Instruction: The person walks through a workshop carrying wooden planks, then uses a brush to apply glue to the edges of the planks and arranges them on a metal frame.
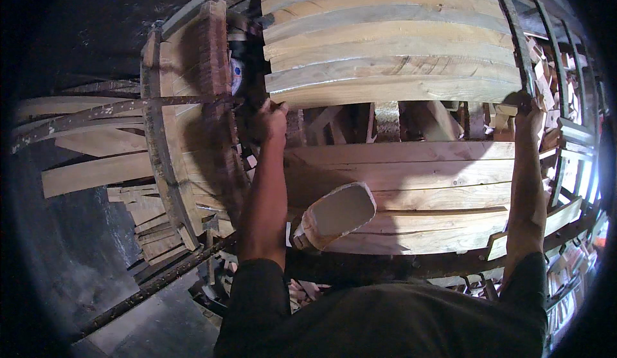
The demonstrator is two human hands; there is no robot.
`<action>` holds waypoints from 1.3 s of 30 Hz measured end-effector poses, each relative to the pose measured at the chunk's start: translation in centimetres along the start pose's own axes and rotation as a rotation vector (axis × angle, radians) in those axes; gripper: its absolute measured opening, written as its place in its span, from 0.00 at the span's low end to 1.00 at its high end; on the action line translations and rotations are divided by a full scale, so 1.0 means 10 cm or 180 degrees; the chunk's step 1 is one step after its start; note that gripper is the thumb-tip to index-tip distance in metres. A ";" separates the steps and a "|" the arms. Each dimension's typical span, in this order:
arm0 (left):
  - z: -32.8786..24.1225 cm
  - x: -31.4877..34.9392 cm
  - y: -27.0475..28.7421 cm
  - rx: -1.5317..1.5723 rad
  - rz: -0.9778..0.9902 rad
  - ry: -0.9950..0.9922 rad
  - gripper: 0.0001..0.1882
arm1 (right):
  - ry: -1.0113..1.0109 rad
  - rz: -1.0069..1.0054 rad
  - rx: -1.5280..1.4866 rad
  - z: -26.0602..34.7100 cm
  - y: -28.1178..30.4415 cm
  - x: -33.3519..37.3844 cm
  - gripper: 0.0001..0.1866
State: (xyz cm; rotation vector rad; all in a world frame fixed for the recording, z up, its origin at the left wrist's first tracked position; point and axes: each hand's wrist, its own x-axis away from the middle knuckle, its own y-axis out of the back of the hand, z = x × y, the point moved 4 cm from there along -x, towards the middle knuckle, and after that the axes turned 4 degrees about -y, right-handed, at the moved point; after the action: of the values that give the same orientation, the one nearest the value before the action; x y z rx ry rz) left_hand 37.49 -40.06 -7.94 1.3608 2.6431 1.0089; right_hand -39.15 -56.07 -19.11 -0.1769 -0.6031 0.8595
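Observation:
A row of pale wooden boards point(392, 49) lies edge to edge across a metal frame. At the left end of its nearest board point(385, 91), my left hand point(272, 120) is closed with fingertips at the corner. My right hand point(528, 114) is at that board's other end, its fingers curled and partly in shadow. Nearer to me, several more boards point(443, 175) lie side by side, with a gap between the two groups. On these sits a cut-open plastic container point(339, 213) with a pale substance inside, tilted toward the lower left.
Dark metal bars point(513, 30) run along the right of the boards. At the left stand an upright wooden panel point(215, 88) and a rusty bar point(83, 117). Loose planks point(96, 171) and offcuts point(154, 229) lie beyond them. More scraps point(443, 120) show through the gap.

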 end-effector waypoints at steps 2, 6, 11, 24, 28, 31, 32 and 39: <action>0.06 0.01 0.02 0.0260 -0.0048 0.0063 0.20 | 0.0080 0.0006 0.0116 0.04 -0.25 0.26 0.22; 0.39 -0.14 0.11 0.0503 0.0002 -0.0256 0.23 | 0.2520 0.0554 0.4097 0.26 -0.55 0.60 0.15; 0.27 0.14 0.28 0.0416 0.0638 0.0189 0.42 | 0.1816 0.0350 0.3285 0.40 -0.30 0.84 0.13; 0.80 0.71 0.58 0.0417 0.1100 0.0898 0.28 | 0.0711 -0.0791 0.2210 0.36 0.15 1.57 0.18; 0.88 0.60 0.69 0.0261 0.1433 0.0885 0.31 | 0.0122 -0.1034 0.1221 0.37 0.21 1.53 0.17; 0.63 0.61 0.75 0.0245 0.1220 0.0255 0.30 | 0.0062 -0.0647 0.0643 0.46 0.20 1.63 0.18; 0.44 0.67 0.78 0.0241 0.1115 -0.0031 0.29 | 0.0094 -0.0515 0.0499 0.54 0.19 1.69 0.17; -0.63 1.00 1.59 0.0429 0.0887 -0.1432 0.25 | -0.0078 -0.0514 -0.1028 1.05 0.02 2.38 0.15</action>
State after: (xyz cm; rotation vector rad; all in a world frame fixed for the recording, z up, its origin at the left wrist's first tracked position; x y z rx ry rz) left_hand 41.07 -29.54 8.37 1.7721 2.2630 0.4607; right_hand -33.33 -38.88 -0.43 -0.4053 -0.7670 0.6053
